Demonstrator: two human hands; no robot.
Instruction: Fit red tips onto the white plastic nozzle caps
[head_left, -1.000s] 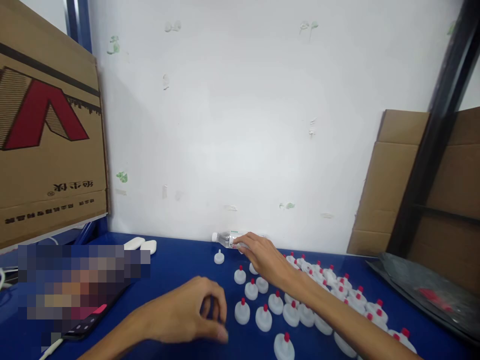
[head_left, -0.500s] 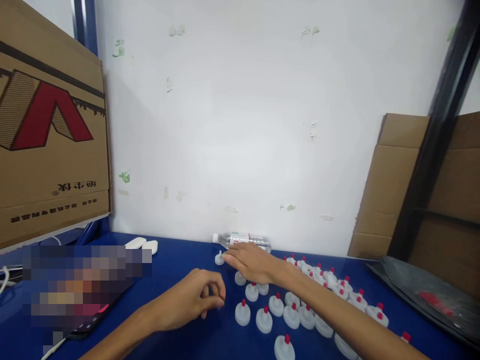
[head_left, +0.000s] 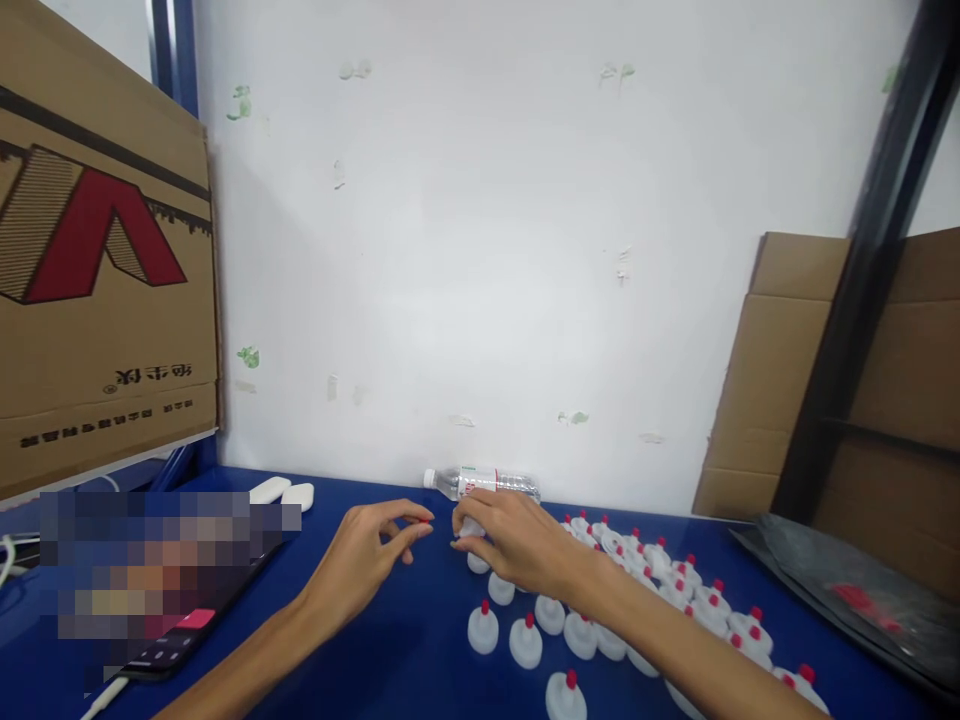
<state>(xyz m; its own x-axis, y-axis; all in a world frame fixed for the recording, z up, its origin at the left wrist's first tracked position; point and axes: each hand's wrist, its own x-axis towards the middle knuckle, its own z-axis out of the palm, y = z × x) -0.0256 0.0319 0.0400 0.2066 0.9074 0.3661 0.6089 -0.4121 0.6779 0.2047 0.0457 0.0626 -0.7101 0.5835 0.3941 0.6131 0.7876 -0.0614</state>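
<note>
Two hands are holding small parts near each other above the blue counter (head_left: 390,665).
The left hand (head_left: 364,545) is pinching a small red cap (head_left: 425,521) between thumb and forefinger, its other fingers curling loosely. The right hand (head_left: 521,540) is curving partly closed around a white piece (head_left: 471,528), gripping it just to the right of the red cap and not touching it. White pieces with red tips (head_left: 526,643) are standing below and beside the right forearm, while a clear bottle (head_left: 519,486) is lying behind the right hand, near the wall (head_left: 450,250).
</note>
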